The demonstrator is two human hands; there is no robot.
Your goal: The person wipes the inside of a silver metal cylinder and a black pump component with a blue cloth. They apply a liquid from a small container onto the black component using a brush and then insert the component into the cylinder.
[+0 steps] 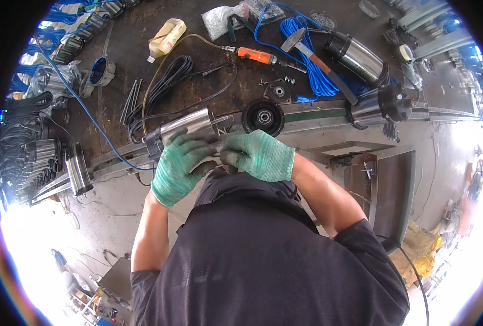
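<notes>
Steel cylinder [186,124] lay on its side at the near edge of the dark bench [127,38], right in front of me, its black end toward my left and a shaft jutting from the other. Farther back on my right lay a second steel cylinder [364,58] with black ends, and just beside it a coil of blue cable [320,81]. Behind my own piece sat a coil of black cable [165,84]. A hammer [328,70] lay slanted across the blue loops. My left grip [179,165], in a green glove with dark fingertips, was curved at the cylinder's near side, thumb and fingers apart; I could not tell whether it held anything. My right grip [260,156], gloved alike, had its fingertips drawn together close to the left; whether a small part was pinched there, I could not tell. Past them were a yellowish bottle [168,38], an orange-bodied tool [256,55], a round black housing [263,117], a dark flanged plate [278,91] and, smallest, a spring [290,80].
</notes>
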